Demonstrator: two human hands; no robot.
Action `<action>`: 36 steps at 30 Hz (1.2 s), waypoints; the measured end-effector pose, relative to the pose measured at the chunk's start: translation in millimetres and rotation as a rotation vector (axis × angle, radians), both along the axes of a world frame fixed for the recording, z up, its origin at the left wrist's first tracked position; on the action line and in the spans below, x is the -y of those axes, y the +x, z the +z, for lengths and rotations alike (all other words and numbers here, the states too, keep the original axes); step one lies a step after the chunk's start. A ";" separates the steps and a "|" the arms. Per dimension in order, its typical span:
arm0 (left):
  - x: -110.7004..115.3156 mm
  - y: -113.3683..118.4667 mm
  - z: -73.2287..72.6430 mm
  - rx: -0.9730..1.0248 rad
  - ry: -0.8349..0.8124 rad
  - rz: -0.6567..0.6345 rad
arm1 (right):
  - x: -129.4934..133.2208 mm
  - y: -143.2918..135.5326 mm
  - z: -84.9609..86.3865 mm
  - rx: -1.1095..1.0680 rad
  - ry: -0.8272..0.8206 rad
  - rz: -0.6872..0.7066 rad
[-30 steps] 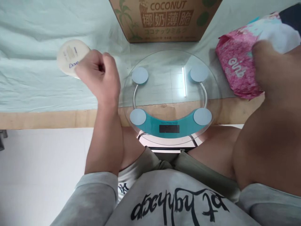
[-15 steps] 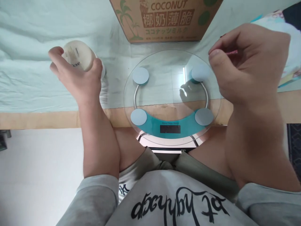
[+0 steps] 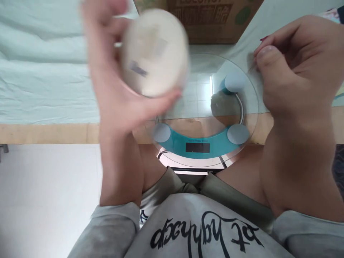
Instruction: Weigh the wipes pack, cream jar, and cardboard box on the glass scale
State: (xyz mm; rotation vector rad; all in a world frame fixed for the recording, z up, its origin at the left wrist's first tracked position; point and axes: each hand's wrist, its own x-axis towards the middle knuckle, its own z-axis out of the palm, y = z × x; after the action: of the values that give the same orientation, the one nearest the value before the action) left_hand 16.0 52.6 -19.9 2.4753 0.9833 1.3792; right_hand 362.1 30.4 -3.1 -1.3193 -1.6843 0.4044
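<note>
First entry, far left: one left hand [image 3: 113,96], spread wide and gripping a round cream tub [image 3: 156,53], motion-blurred, its print unreadable; tub raised over the scale's left part, blocking the far-left pad. Next: one round glass scale [image 3: 197,147], teal panel, dark display. Behind: one cardboard box [image 3: 209,27], partly covered. Last, right: one right hand [image 3: 298,68], fingers curled, thumb near forefinger; contents, if any, I cannot tell.

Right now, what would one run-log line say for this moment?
left hand: gripping white tub; right hand: curled, contents unclear; glass scale: partly hidden by tub; display: dark
</note>
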 end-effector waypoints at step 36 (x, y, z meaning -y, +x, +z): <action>-14.3 52.3 -9.4 -0.175 -0.907 0.700 | 12.7 0.1 -43.5 -0.172 -0.099 -0.011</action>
State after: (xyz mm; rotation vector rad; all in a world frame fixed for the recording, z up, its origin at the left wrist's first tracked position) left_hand 68.3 66.9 -29.3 1.6143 2.0550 0.5468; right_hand 362.2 17.7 -46.6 -1.3254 -1.5303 0.5842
